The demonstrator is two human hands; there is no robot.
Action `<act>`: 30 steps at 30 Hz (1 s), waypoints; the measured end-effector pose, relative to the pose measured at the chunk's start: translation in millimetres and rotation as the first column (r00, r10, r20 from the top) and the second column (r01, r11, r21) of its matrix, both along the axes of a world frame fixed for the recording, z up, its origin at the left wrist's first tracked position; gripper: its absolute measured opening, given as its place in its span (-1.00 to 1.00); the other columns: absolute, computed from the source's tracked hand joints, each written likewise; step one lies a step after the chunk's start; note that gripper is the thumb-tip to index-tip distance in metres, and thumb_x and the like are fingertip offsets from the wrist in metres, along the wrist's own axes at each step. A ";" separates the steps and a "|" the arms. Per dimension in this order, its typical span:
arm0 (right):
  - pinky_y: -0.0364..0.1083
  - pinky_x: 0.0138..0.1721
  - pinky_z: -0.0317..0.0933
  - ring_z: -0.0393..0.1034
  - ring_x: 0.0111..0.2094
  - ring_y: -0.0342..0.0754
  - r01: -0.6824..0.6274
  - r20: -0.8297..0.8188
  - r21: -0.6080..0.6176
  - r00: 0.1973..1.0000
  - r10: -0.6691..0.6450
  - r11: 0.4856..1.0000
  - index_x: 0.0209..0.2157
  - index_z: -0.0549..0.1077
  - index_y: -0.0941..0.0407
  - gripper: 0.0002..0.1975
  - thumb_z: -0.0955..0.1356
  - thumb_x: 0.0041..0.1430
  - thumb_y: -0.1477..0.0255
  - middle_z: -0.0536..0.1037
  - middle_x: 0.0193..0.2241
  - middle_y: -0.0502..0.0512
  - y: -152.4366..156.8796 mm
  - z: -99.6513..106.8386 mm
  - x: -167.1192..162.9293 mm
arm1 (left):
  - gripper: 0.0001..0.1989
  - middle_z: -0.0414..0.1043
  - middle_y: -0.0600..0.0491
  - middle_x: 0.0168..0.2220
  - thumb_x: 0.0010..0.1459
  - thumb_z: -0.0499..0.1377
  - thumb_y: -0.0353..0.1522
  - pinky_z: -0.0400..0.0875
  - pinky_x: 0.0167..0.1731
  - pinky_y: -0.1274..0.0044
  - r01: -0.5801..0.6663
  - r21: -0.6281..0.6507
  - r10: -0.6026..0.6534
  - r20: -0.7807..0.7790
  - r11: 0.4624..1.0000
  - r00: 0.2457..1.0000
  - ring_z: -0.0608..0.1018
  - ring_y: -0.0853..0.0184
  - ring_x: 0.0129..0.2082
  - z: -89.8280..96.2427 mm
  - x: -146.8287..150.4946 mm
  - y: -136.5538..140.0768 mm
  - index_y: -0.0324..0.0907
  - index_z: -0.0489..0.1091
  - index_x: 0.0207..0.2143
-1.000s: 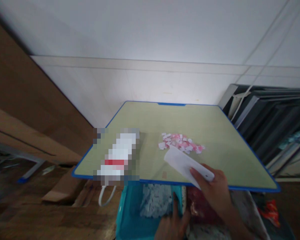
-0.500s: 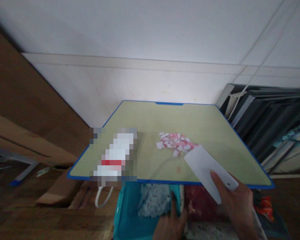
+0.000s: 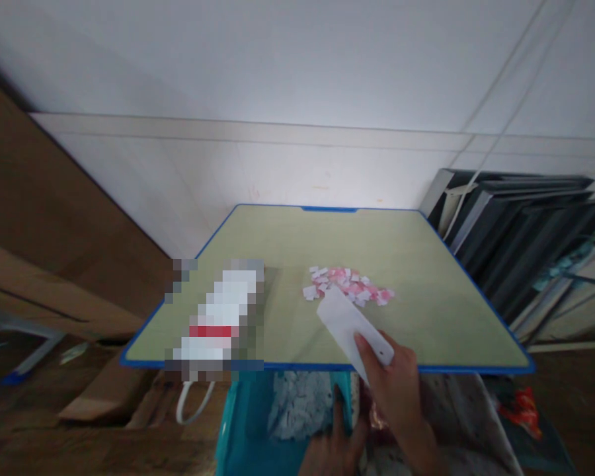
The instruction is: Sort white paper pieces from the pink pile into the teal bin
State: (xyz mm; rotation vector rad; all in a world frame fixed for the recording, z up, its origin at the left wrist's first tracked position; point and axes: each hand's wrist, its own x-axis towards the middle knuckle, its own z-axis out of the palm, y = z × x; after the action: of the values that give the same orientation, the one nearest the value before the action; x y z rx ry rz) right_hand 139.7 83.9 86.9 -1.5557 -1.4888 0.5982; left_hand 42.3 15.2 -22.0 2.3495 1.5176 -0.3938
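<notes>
The left hand [image 3: 331, 449] is at the right wall of a blue-green bin [image 3: 240, 410]; I cannot tell if it pinches that wall or just rests there. To its right, the right hand [image 3: 394, 383] is closed around a white scraper [image 3: 344, 317], thumb on top. The scraper's far edge is at the near side of a heap of pink and white bits [image 3: 347, 284], close to the middle of the board [image 3: 426, 297]. I think the edge should lie low and flat, with slow, soft pushes, so the light bits don't slip past its ends. A blurred white and red thing [image 3: 218, 311] lies on the left of the board, which is pale yellow-green with a blue rim. Around it, a brown panel [image 3: 54, 185] stands left, a white wall [image 3: 297, 73] rises behind, and dark flat panels [image 3: 520, 211] lean at right.
</notes>
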 end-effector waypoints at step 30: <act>-0.11 -0.58 0.24 0.35 -0.60 -0.06 -0.236 -0.169 -0.243 0.965 0.198 0.941 -0.53 0.52 0.29 -0.66 0.44 -0.31 0.28 0.53 -0.60 0.15 108.1 18.1 201.8 | -0.48 -0.06 -0.25 0.14 0.06 -0.01 -0.40 0.44 -0.57 0.36 -0.027 0.081 0.031 -0.051 0.996 0.998 0.51 0.19 -0.50 -14.4 -1.8 0.1 0.22 0.00 0.06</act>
State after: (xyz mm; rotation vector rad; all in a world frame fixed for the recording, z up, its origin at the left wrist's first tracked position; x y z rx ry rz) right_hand 341.4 192.0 104.9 -1.5160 -1.5298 1.0506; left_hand 40.5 15.3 -36.4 2.3924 1.6182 -0.3971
